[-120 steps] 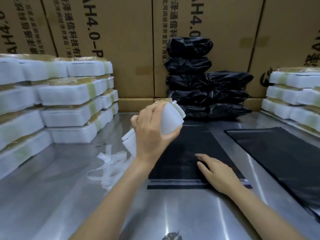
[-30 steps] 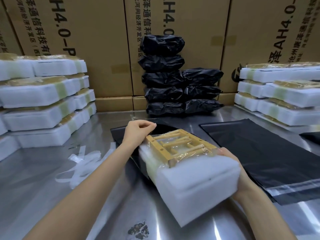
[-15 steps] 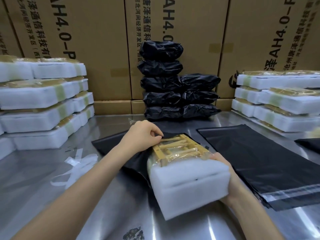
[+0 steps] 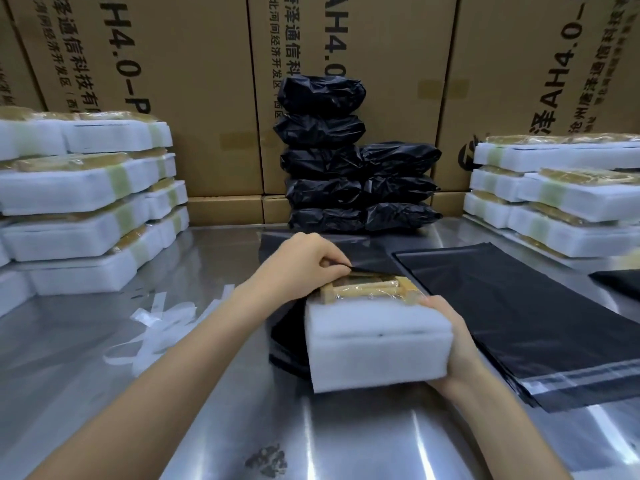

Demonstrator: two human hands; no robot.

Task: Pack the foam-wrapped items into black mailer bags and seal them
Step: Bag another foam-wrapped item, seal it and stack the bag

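Tall cardboard cartons (image 4: 194,98) wall off the far side of the steel surface (image 4: 363,441). Stacks of foam-wrapped items stand at far left (image 4: 79,202) and far right (image 4: 561,199), with a pile of sealed black bags (image 4: 346,161) between them against the cartons. A flat stack of empty mailers (image 4: 519,313) lies to the right.

The step in hand looks like insertion. The foam-wrapped item (image 4: 377,348) sits near centre, its far end at the mouth of the open mailer bag (image 4: 287,327), which lies under and beyond it. The left hand (image 4: 304,268) has a narrow pinching grip on the bag's upper lip, lifting it over the item's far end. The right hand (image 4: 453,344) holds the item's near right corner, fingers wrapped round it.

Next, the item probably needs pushing away into the bag while the lip stays raised; foam may drag on the film. Sealing is not yet begun.
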